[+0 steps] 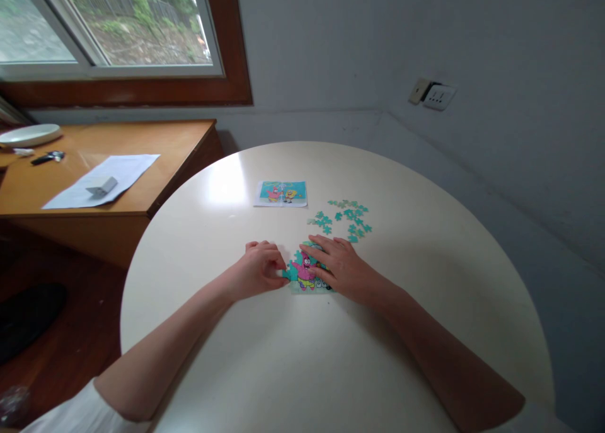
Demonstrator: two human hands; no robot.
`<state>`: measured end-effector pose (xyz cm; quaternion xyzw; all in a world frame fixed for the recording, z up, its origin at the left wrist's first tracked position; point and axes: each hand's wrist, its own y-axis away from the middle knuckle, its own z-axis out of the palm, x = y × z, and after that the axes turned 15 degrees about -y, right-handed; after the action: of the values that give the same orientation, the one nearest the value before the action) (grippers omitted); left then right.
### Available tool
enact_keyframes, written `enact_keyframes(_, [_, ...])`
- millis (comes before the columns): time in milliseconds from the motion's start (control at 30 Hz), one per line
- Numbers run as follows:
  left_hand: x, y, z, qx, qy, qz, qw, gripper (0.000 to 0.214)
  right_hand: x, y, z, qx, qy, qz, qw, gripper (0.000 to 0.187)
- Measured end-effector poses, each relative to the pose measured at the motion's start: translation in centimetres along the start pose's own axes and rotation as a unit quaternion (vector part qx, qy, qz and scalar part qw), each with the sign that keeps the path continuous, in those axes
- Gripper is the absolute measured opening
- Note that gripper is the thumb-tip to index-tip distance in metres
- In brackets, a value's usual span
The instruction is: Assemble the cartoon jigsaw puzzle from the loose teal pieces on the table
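Observation:
A partly joined jigsaw puzzle (pixel 305 275) with a pink starfish figure lies on the white round table. At its left edge my left hand (pixel 263 268) pinches a teal puzzle piece (pixel 286 274) between thumb and forefinger; whether the piece is locked into its neighbours I cannot tell. My right hand (pixel 341 266) rests with fingers spread over the puzzle's right part, hiding much of it. Beyond my right hand, several loose teal puzzle pieces (pixel 350 213) are scattered. A reference picture (pixel 286 193) showing the pink starfish and a yellow figure lies farther back.
The white round table (pixel 331 363) fills the middle. To the left stands a wooden desk (pixel 179 133) bearing a paper sheet (pixel 127 168), a small grey-white block (pixel 101 186), a white plate (pixel 31 133) and a dark object (pixel 47 157). A wall socket (pixel 439 96) is at right.

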<state>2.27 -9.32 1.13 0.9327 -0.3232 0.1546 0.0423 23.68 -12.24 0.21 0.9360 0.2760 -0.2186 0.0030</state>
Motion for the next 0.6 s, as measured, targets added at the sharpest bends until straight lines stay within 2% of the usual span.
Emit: enact_keyframes(600, [-0.15,0.02,-0.11,-0.017,0.009,-0.008,1.000,0.017,0.25,0.00,0.26,0.003,0.002,-0.003,1.000,0.040])
